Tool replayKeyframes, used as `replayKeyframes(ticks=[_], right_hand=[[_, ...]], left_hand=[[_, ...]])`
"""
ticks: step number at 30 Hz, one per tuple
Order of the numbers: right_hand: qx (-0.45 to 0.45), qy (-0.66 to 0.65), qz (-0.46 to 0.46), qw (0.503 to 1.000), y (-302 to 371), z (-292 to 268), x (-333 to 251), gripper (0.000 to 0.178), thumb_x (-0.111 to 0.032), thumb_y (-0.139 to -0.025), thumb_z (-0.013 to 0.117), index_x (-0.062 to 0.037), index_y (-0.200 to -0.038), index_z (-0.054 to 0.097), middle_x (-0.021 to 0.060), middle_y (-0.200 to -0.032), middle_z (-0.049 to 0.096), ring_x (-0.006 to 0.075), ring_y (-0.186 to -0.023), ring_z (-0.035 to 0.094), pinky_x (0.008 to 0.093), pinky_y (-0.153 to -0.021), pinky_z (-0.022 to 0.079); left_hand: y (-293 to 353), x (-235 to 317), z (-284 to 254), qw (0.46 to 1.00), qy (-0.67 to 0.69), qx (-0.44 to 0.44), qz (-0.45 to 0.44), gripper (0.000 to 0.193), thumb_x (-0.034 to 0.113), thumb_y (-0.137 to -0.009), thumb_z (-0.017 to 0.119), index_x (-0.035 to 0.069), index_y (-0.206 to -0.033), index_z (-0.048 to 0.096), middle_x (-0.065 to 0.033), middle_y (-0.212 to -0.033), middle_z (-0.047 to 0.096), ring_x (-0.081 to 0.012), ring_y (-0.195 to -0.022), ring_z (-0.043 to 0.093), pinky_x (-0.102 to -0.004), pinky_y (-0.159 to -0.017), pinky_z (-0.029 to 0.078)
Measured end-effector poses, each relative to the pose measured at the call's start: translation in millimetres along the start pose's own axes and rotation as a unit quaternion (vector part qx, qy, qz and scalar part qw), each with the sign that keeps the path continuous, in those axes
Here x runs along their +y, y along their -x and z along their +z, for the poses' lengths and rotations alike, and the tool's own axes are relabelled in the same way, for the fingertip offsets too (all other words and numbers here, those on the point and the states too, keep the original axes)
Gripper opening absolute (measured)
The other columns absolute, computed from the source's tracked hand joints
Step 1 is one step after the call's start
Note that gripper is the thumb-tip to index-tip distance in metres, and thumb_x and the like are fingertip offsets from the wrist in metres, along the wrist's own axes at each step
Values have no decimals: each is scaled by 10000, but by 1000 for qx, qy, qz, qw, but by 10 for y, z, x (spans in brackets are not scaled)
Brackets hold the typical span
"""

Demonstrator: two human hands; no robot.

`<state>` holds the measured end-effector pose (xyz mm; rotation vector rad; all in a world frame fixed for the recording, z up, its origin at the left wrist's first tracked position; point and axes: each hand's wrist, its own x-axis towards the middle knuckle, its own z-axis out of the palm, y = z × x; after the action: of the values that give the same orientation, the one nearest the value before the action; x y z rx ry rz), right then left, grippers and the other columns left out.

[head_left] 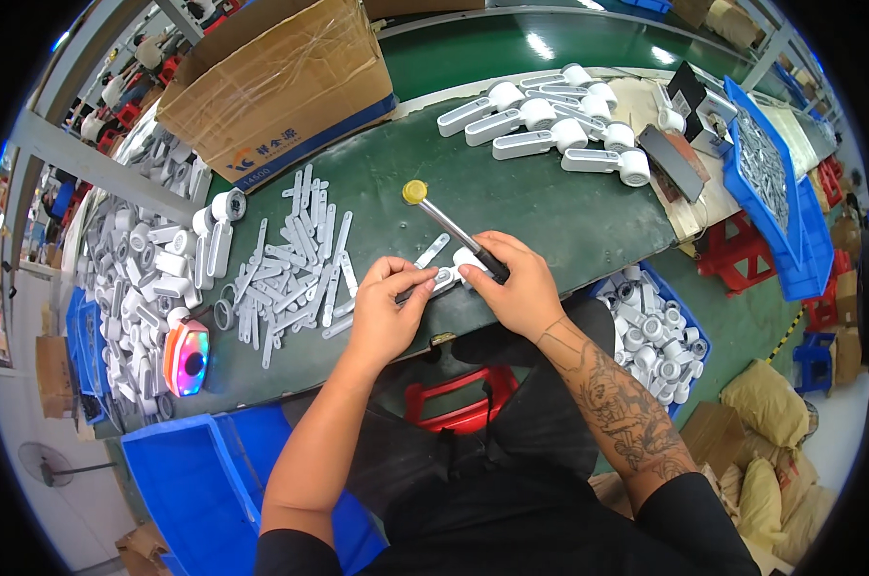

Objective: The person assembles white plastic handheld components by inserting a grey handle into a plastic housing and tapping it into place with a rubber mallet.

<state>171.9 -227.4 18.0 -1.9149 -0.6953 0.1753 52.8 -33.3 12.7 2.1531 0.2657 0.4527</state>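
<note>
white part (465, 258) pinched in your left hand (388, 298); your right hand (523, 285) grips hammer (451, 227), head toward eleven o'clock; grey strips (303, 236) at nine o'clock.

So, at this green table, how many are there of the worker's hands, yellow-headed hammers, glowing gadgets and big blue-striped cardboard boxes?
Hands, left hand and right hand: 2
Yellow-headed hammer: 1
Glowing gadget: 1
Blue-striped cardboard box: 1
Total: 5

From my remote seat, I see a dark green, flat workbench (540, 213). On it lie a loose heap of thin pale-grey strips (305, 242), a group of white round-headed plastic pieces (524, 144), a brown cardboard box (281, 96) and one small device (187, 360) glowing in many colours.
</note>
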Motion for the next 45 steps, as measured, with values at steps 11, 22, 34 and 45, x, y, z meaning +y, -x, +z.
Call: replayKeyframes(ticks=[11, 22, 34, 45], right_hand=[[28, 29, -48, 998, 44, -65, -44, 409, -207, -985, 808, -36, -1351, 743, 184, -1282, 745, 377, -1087, 748, 417, -950, 595], [-90, 76, 16, 993, 683, -676, -546, 435, -121, -1089, 658, -64, -1520, 636, 263, -1295, 746, 428, -1138, 743, 423, -956, 585], [-95, 123, 15, 988, 779, -491, -346, 414, -130, -1080, 660, -73, -1490, 648, 271, -1162, 759, 456, -1042, 746, 480, -883, 598], [-52, 92, -90, 990, 722, -500, -742, 432, -111, -1084, 663, -61, -1512, 639, 246, -1187, 768, 419, -1050, 763, 415, -891, 608]], left_hand=[[1, 88, 36, 1000, -12, 16, 20, 174, 72, -951, 824, 21, -1116, 848, -142, -1012, 790, -288, -928, 771, -363, -822, 595], [-2, 1, 16, 999, 32, 10, 0, 111, 70, -927, 837, 6, -1015, 811, -151, -970, 762, -331, -860, 746, -399, -748, 567], [-10, -13, 22, 999, 38, 2, -5, 123, 104, -931, 833, 20, -1019, 814, -140, -962, 763, -331, -872, 736, -402, -765, 562], [211, -214, -324, 992, -121, -21, 41, 379, 279, -819, 944, 54, -1086, 796, -95, -935, 733, -331, -912, 689, -432, -852, 563]])
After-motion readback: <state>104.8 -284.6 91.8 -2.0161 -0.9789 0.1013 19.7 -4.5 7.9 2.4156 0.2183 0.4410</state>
